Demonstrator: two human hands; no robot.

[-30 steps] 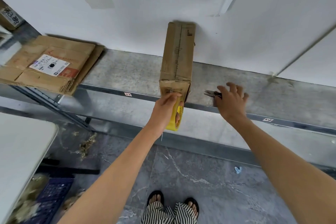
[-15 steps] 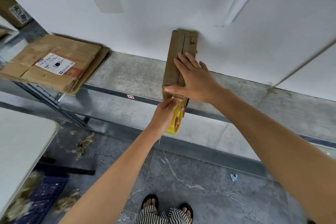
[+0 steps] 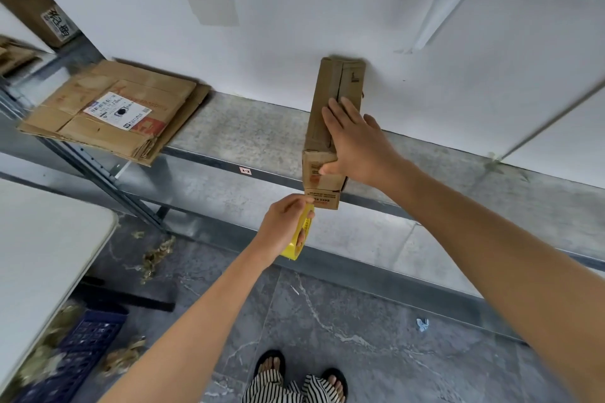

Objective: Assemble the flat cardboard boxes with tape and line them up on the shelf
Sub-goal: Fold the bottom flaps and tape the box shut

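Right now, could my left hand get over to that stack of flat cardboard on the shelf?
Probably yes, but not freely: the left hand grips the yellow tape roll. The shelf between lies bare up to the flat cardboard stack.

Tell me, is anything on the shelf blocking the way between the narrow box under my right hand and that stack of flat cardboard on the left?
Nothing visible does. The shelf is bare between the narrow box and the flat cardboard stack. The right hand rests on the box; the left hand holds the yellow tape roll below the shelf edge.
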